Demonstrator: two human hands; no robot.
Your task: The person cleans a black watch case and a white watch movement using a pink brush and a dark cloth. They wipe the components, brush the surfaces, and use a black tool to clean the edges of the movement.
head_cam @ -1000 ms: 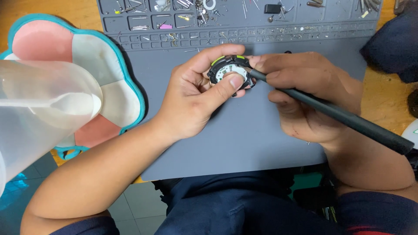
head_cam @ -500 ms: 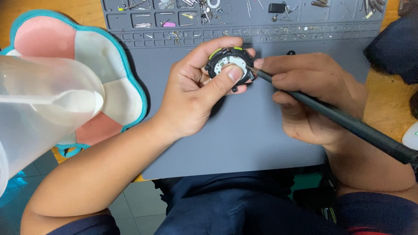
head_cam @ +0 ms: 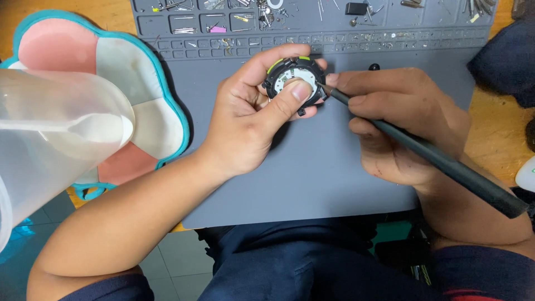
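Note:
My left hand (head_cam: 251,120) grips a small round watch case (head_cam: 290,75), black with green marks and a white inside; the thumb presses on its middle. My right hand (head_cam: 398,120) holds a long dark pen-shaped tool (head_cam: 440,161) like a pencil. The tool's tip touches the right rim of the watch case. Both hands hover just above a grey work mat (head_cam: 317,178).
The mat's far edge has moulded trays (head_cam: 234,25) with several small screws, pins and metal bits. A flower-shaped pink, white and teal cushion (head_cam: 128,83) lies to the left. A clear plastic container (head_cam: 50,139) is close to the camera at left. A dark cloth (head_cam: 504,50) lies at right.
The watch case and both hands have shifted slightly; the tool's tip drew back from over the case to its right rim. The grips are unchanged.

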